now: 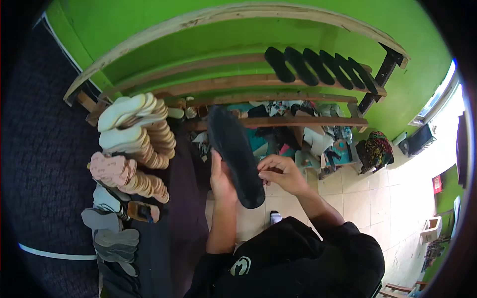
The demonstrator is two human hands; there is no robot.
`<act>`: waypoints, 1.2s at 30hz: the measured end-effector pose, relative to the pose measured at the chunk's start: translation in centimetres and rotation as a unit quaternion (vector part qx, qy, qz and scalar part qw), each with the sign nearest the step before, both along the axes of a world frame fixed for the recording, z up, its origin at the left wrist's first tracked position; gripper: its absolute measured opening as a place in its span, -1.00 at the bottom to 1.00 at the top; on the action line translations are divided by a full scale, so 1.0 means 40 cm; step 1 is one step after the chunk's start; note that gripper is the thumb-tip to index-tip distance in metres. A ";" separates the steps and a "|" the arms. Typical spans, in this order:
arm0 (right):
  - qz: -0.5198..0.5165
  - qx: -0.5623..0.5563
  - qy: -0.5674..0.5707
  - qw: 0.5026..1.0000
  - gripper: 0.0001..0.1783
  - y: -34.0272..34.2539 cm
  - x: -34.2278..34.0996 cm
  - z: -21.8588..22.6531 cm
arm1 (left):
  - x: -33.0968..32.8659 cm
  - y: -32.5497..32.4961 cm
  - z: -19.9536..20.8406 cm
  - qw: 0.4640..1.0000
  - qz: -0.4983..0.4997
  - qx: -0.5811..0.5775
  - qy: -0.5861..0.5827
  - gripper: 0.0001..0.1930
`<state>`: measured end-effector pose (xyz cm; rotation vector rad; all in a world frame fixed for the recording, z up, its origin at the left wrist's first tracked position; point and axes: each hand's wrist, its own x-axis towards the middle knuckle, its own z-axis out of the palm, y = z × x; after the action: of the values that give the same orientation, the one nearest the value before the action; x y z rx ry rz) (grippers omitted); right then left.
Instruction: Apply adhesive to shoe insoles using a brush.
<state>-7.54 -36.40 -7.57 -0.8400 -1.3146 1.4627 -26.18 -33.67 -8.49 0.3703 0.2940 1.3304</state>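
Observation:
A black shoe insole (233, 151) is held up in front of me, tilted, its wider end up and to the left. My left hand (222, 181) grips it from the left and beneath, with the thumb along its edge. On the opposite edge, near the narrower end, the thumb and forefinger of my right hand (280, 174) are pinched together. That hand's other fingers are curled and partly hidden. Several more black insoles (301, 66) lean in a row on the wooden rack (218, 82) ahead to the right.
On the dark-covered table (186, 208) at left stand stacks of cream insoles (124, 116), pink insoles (109, 168) and grey insoles (115, 239). Beside them lies a brown open box (140, 212). Scraps of fabric (318, 139) fill the rack's lower shelf. A patterned bundle (376, 153) sits right.

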 end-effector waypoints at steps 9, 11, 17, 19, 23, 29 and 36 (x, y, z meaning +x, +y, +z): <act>-0.119 0.035 -0.030 0.992 -0.85 0.281 0.182 0.112 | 0.181 0.362 0.128 0.974 0.065 0.089 0.199 -0.64; -0.134 0.073 -0.062 0.986 -0.84 0.361 0.197 0.124 | 0.163 0.476 0.141 0.959 0.052 0.119 0.250 -0.67; -0.205 0.102 -0.211 0.950 -0.94 0.526 0.184 0.214 | 0.159 0.718 0.213 0.920 -0.014 0.091 0.380 -0.86; -0.237 0.110 -0.256 0.931 -0.89 0.573 0.187 0.204 | 0.172 0.775 0.213 0.920 -0.009 0.055 0.388 -0.89; -0.256 0.205 -0.301 0.895 -0.79 0.646 0.180 0.168 | 0.150 0.905 0.166 0.912 -0.078 0.036 0.402 -0.87; -0.242 0.115 -0.382 0.885 -0.70 0.656 0.167 0.212 | 0.156 0.967 0.135 0.900 -0.125 0.019 0.418 -0.85; -0.233 0.169 -0.441 0.850 -0.68 0.686 0.194 0.205 | 0.168 0.978 0.131 0.888 -0.155 0.013 0.433 -0.81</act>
<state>0.24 -8.94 0.63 -1.5435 -1.7742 0.3976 -19.47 5.43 -3.27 0.9923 0.9212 0.7832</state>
